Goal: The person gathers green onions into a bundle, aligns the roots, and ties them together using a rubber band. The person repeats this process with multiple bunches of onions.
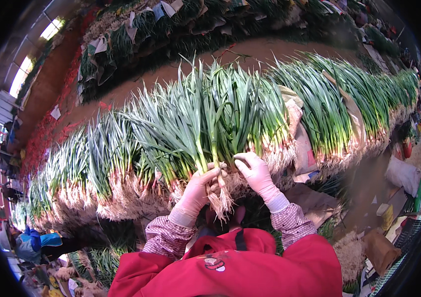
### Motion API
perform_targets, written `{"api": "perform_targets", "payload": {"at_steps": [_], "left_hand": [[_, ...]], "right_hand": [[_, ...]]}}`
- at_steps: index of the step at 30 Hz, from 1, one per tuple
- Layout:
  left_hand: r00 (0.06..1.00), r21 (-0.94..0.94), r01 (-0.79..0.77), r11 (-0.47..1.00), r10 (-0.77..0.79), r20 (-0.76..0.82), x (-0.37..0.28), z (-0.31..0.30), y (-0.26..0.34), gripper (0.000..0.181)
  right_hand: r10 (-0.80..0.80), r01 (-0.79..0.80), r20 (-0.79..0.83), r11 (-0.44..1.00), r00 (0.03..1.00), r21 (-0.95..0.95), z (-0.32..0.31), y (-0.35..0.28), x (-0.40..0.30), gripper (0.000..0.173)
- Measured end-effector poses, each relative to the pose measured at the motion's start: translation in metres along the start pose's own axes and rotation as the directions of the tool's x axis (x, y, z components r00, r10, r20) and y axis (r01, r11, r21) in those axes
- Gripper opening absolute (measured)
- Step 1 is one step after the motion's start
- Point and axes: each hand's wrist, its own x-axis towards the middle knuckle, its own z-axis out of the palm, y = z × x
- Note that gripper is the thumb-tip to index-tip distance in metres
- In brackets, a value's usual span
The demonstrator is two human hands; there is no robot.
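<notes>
My left hand, in a pale thin glove, is closed around the lower stems of a few green onion-like plants. Their pale stringy roots hang below the fingers, and the long leaves point away from me. To the right, my gloved right hand is raised with thumb and forefinger slightly apart; I see nothing between them. Just beyond both hands stands a long, dense row of the same plants, roots towards me.
Brown paper or cloth sheets divide bundles at the right. Another row of plants lies across a brown floor strip. A person in blue is at the lower left. A white sack and a root bundle lie at right.
</notes>
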Motion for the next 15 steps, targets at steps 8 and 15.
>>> {"api": "perform_targets", "payload": {"at_steps": [8, 15], "left_hand": [[0.983, -0.28, 0.177, 0.944, -0.184, 0.0, -0.041, -0.047, -0.033, 0.03], [0.998, -0.266, 0.037, 0.963, -0.047, -0.03, -0.041, -0.06, -0.041, 0.02]], "right_hand": [[0.297, -0.682, 0.627, 0.142, 0.72, 0.717, 0.086, -0.011, -0.013, 0.016], [0.652, -0.304, 0.337, -0.167, 0.679, 0.938, 0.11, -0.019, -0.031, 0.014]]}}
